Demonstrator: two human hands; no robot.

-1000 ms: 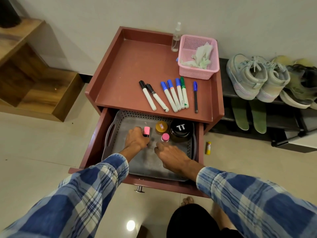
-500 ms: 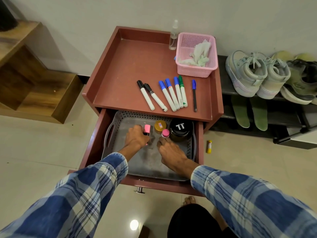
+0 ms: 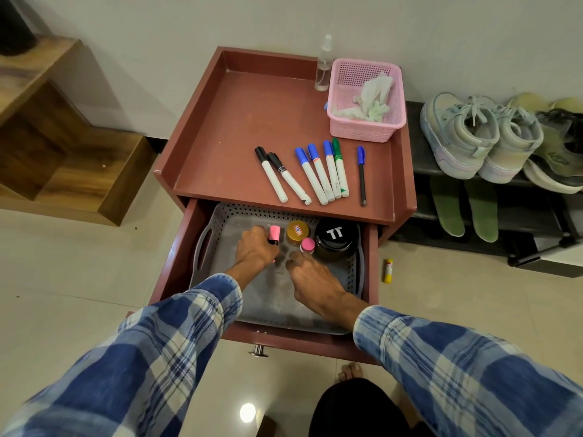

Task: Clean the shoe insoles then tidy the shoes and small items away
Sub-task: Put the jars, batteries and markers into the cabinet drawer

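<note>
Both hands are inside the open drawer, over a grey perforated tray (image 3: 358, 272). My left hand (image 3: 254, 252) grips a pink highlighter (image 3: 274, 234) standing upright in the tray. My right hand (image 3: 310, 277) has its fingertips at the base of a small pink-capped bottle (image 3: 307, 245); whether they pinch it is hidden. Behind them stand a gold-lidded jar (image 3: 297, 231) and a black-lidded jar (image 3: 335, 235). Several markers (image 3: 320, 173) and a blue pen (image 3: 362, 175) lie on the cabinet top. Pale sneakers (image 3: 479, 137) sit on the shoe rack, with two green insoles (image 3: 463, 206) below.
A pink basket (image 3: 366, 129) holding crumpled wipes and a clear spray bottle (image 3: 323, 67) stand at the cabinet's back right. A yellow glue stick (image 3: 388, 270) lies on the floor by the drawer. Wooden steps (image 3: 63, 146) are to the left. My bare foot (image 3: 350, 372) is under the drawer front.
My right hand slid forward with the pink-capped bottle toward the jars. My left hand stayed on the upright highlighter.
</note>
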